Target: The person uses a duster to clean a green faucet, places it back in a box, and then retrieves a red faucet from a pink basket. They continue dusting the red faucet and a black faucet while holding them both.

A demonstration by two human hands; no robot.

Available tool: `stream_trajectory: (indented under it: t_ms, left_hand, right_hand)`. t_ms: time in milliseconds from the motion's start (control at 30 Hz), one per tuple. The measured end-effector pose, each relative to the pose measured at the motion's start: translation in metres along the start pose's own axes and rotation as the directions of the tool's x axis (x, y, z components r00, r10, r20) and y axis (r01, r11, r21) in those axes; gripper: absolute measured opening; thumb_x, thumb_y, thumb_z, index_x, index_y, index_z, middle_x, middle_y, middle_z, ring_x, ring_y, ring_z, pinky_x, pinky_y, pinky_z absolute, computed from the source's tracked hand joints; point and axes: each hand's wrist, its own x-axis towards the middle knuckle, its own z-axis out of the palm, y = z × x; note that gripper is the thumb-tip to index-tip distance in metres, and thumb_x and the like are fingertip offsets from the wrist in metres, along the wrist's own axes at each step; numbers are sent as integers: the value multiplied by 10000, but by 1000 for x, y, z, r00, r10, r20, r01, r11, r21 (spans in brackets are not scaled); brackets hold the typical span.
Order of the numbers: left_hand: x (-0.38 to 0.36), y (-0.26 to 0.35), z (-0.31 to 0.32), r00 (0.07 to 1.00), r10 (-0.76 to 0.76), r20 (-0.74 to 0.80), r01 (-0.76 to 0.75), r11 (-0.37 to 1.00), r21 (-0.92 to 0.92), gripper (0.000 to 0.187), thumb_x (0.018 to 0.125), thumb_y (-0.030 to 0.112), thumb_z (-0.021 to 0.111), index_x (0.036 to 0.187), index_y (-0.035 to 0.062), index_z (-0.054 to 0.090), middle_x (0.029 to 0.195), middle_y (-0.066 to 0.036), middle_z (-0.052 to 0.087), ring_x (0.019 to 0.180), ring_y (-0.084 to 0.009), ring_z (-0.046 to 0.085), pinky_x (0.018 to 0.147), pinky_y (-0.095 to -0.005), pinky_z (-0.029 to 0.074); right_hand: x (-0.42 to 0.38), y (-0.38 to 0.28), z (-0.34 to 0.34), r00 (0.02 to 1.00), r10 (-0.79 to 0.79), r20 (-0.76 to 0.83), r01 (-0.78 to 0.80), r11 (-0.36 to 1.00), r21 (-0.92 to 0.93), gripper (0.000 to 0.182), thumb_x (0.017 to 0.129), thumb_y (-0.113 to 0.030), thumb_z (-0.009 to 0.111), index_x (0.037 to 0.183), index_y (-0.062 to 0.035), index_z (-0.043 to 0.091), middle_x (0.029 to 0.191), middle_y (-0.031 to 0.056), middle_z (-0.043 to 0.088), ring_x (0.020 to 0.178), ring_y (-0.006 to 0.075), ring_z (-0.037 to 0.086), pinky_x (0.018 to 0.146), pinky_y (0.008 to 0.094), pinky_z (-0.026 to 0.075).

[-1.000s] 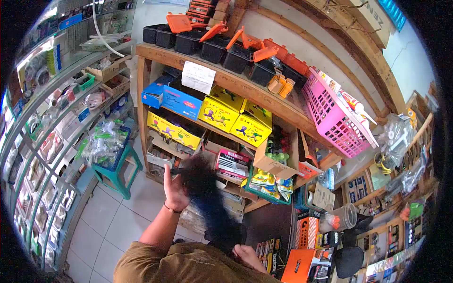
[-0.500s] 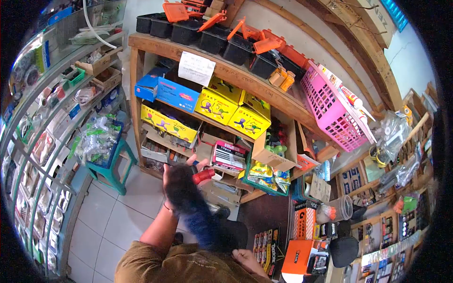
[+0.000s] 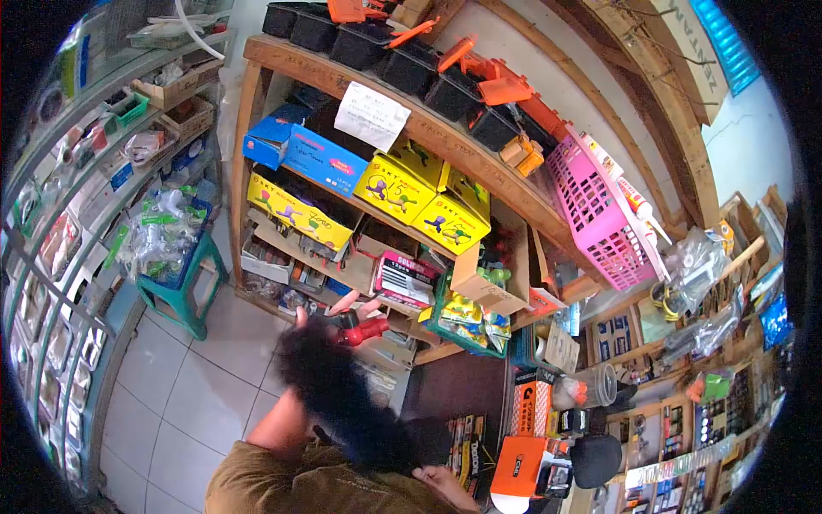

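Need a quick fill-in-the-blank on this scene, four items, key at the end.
1. The object at the fingers of the left hand is mainly ____ in colour.
2. The basket at the right end of the wooden shelf is ____ in colour.
3. In the picture, the left hand sits ____ up than the right hand.
4. The bagged items at the left are piled on top of a teal ____.

Missing words: red; pink; higher; stool

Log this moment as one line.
left hand: at red item, grip partly hidden | right hand: lower, grip unclear | ahead: wooden shelf, yellow boxes
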Motion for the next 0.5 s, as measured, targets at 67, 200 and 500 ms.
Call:
stream_trajectory:
  t_ms: [67,200,500]
  left_hand:
    - [0,0,0,1000,18,-14,-17,1000,12,878,788,715,256,1341,33,281,1329,-224,357,1124,-414,447,962,-478,346]
    - [1,-5,10,992,47,-120,-50,998,-27,857,803,696,255,1345,33,283,1337,-201,356,1211,-350,375,1028,-447,260]
    - [-20,-17,25,971,114,-211,-126,991,-44,840,809,668,319,1351,28,261,1343,-217,341,1188,-328,412,978,-439,346]
  right_hand:
    - [-5,4,0,984,-115,-135,129,987,99,566,879,-509,446,664,13,502,549,47,395,552,135,376,529,327,325]
    - [6,16,-15,971,-173,-166,192,975,108,569,881,-517,431,691,10,527,574,38,416,580,125,398,551,319,353]
    - [25,36,-45,908,-400,-128,419,881,219,533,891,-479,444,709,10,554,555,35,458,560,117,402,530,327,361]
